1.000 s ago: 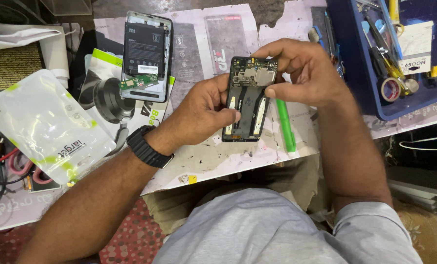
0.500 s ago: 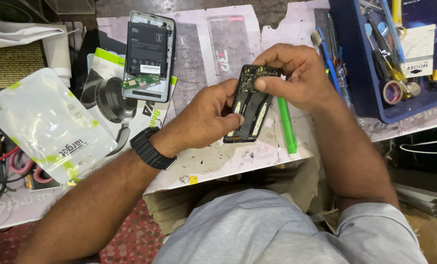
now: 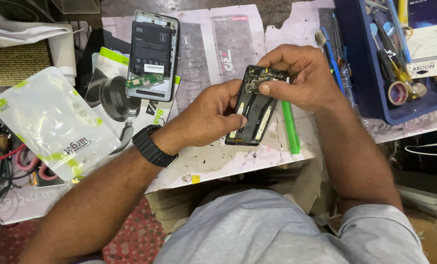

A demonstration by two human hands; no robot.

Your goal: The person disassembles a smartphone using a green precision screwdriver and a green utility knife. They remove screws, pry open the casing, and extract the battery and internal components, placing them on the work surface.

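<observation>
From the head view, your left hand [image 3: 212, 116] is curled around the left edge of the black, opened phone frame with its exposed circuit board [image 3: 255, 108], fingers folded in and the thumb laid across its lower face, so the hand is closed on it rather than spread. Your right hand [image 3: 304, 78] is bunched at the frame's top end, thumb and forefinger pinched together on the upper corner (what lies between the fingertips is too small to make out). The frame is lifted just above the stained, pale paper work mat [image 3: 213, 161], tilted, its top leaning to the right.

A black wristwatch [image 3: 153, 145] sits on your left wrist. Just right of the frame, a slim green plastic pry stick [image 3: 291, 128] lies on the mat, partly under your right hand. Up and to the left rests a second opened phone with a black battery and a small green circuit strip [image 3: 152, 55]. Farther left lies a clear and green plastic pouch [image 3: 52, 122]. To the right, a blue plastic tray of tools and tape rolls [image 3: 362, 93] stands near your right wrist.
</observation>
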